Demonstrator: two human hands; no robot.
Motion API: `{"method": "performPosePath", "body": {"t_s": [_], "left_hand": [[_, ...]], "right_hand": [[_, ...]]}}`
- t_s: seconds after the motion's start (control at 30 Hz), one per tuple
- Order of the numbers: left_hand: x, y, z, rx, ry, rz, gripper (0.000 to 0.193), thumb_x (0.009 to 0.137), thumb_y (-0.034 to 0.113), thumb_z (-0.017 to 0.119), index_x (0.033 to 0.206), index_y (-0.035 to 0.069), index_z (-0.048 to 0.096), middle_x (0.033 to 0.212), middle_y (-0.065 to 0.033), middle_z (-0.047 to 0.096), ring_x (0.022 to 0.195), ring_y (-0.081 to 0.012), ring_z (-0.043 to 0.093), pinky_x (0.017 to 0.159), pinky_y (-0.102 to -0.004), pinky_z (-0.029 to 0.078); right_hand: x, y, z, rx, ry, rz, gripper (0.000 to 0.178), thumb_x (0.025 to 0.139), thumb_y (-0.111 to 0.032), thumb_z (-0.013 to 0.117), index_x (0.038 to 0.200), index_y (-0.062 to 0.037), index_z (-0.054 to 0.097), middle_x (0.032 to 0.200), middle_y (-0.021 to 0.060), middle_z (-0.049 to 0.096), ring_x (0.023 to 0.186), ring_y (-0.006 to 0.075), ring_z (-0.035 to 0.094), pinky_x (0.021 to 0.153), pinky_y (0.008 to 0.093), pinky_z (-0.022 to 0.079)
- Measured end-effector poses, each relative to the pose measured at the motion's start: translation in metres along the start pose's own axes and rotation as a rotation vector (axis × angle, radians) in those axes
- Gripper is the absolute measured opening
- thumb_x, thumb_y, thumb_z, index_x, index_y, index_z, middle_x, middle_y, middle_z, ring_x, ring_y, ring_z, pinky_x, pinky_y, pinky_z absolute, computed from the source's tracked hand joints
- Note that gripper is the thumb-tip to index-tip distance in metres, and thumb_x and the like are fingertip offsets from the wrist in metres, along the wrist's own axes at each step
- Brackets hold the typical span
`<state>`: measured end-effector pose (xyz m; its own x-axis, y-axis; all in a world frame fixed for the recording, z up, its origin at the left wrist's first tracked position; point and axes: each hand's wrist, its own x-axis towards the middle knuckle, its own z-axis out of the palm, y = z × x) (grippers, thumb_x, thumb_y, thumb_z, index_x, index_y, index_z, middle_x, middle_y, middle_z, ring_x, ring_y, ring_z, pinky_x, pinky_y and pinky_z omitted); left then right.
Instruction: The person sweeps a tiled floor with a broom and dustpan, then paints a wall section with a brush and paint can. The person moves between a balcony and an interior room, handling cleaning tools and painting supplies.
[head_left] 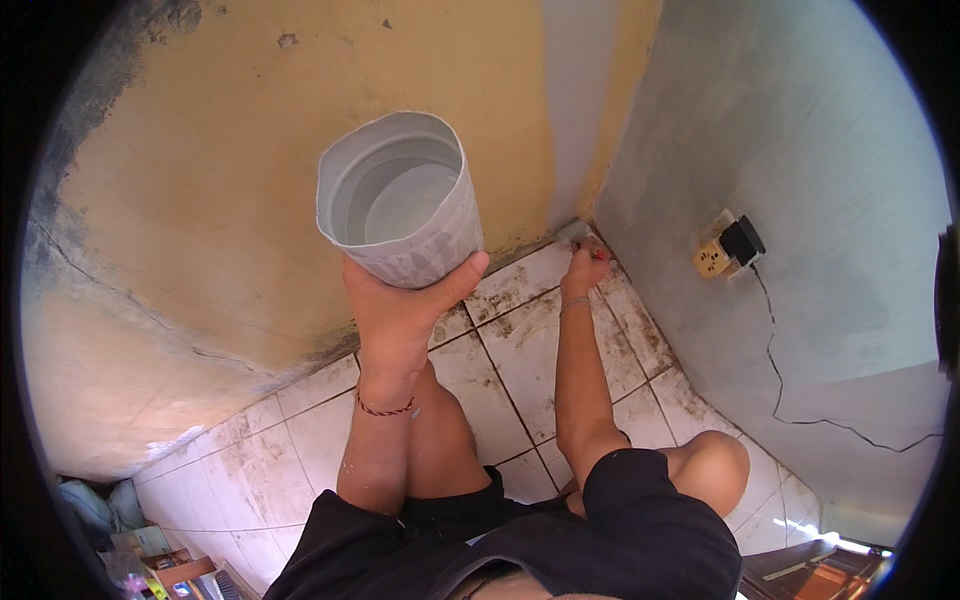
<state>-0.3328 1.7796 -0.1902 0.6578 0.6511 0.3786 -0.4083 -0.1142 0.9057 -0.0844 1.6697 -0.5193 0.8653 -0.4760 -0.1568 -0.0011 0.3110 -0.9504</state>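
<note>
My left hand (405, 315) is closed round the lower part of a pale grey tub (420, 255), its thumb along the side. The tub has an uneven rim, and light grey paint (412, 203) lies inside it. Down in the corner, my right hand (586, 266) grips a paintbrush (573, 233). The bristles are at the foot of the yellow wall (240, 180), where a grey painted strip (577, 110) runs upward. My fingers hide most of the brush handle, though a bit of red shows there.
A grey wall (800, 150) on the right carries a socket (711, 258) with a black plug adapter (742, 241) and a trailing cable (772, 350). Dirty white tiles (500, 380) cover the floor. Assorted items (180, 575) lie at lower left, and a wooden piece (825, 575) at lower right.
</note>
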Motion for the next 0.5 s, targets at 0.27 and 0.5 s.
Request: {"method": "performPosePath", "body": {"t_s": [0.27, 0.5], "left_hand": [[-0.003, 0.0, -0.018, 0.065, 0.031, -0.021, 0.063, 0.064, 0.003, 0.091, 0.119, -0.002, 0.059, 0.113, -0.0093, 0.065, 0.103, -0.0177, 0.062, 0.091, -0.0324, 0.05], [0.003, 0.004, -0.008, 0.04, 0.012, -0.006, 0.067, 0.064, 0.003, 0.092, 0.121, -0.003, 0.056, 0.115, -0.0101, 0.065, 0.104, -0.0175, 0.061, 0.092, -0.0322, 0.05]], "right_hand": [[-0.039, -0.046, 0.003, 0.317, -0.02, -0.013, 0.01, 0.092, -0.001, 0.065, 0.1, 0.0025, 0.061, 0.1, 0.0085, 0.063, 0.089, 0.0201, 0.064, 0.08, 0.0396, 0.057], [-0.04, -0.045, 0.046, 0.087, -0.066, 0.039, 0.017, 0.092, -0.006, 0.067, 0.088, 0.0046, 0.055, 0.094, 0.0117, 0.063, 0.086, 0.0218, 0.066, 0.087, 0.0397, 0.062]]}}
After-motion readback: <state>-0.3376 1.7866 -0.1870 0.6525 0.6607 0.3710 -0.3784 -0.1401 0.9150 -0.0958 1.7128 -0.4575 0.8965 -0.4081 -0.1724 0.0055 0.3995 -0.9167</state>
